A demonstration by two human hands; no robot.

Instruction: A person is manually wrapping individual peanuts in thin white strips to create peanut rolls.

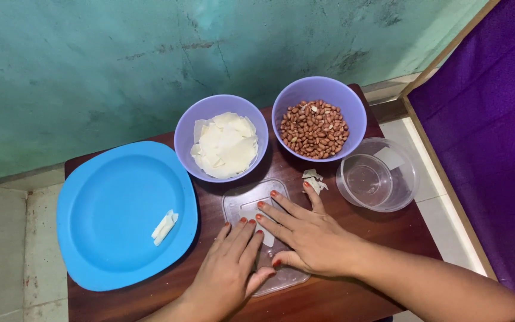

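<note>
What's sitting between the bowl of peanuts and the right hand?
In the head view, small white scraps lie on the table between the peanut bowl and the right hand.

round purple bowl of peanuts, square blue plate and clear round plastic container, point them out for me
round purple bowl of peanuts (353, 101), head view, on its bare right rim
square blue plastic plate (108, 209), head view, on its bare middle
clear round plastic container (405, 179), head view, on its right wall

Two purple bowls (221, 145) (319, 117), one blue plate (105, 238), one clear tub (378, 174), one clear lid (241, 201)
</note>
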